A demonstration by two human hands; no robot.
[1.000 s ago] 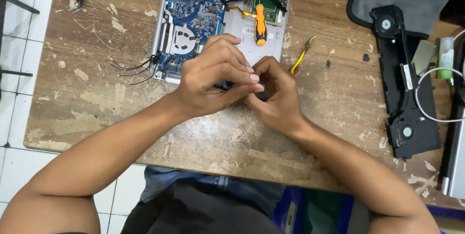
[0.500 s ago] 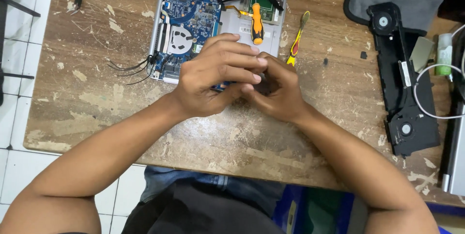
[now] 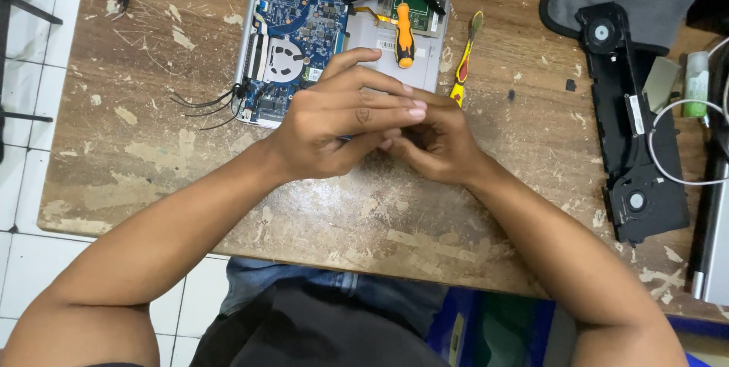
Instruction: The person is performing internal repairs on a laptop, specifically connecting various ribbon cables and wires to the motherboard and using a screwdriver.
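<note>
Scratched wooden table (image 3: 152,147) bears opened laptop (image 3: 304,33), yellow screwdriver (image 3: 465,59), black fan assembly (image 3: 634,131).

Blue circuit board (image 3: 300,2), orange-handled screwdriver (image 3: 403,33)

Whatever the hands (image 3: 387,135) pinch stays hidden

A repair workshop: an opened laptop (image 3: 342,25) lies on a scarred wooden bench (image 3: 152,147), screwdrivers (image 3: 402,33) on it, fan assembly (image 3: 630,124) to its right.
</note>
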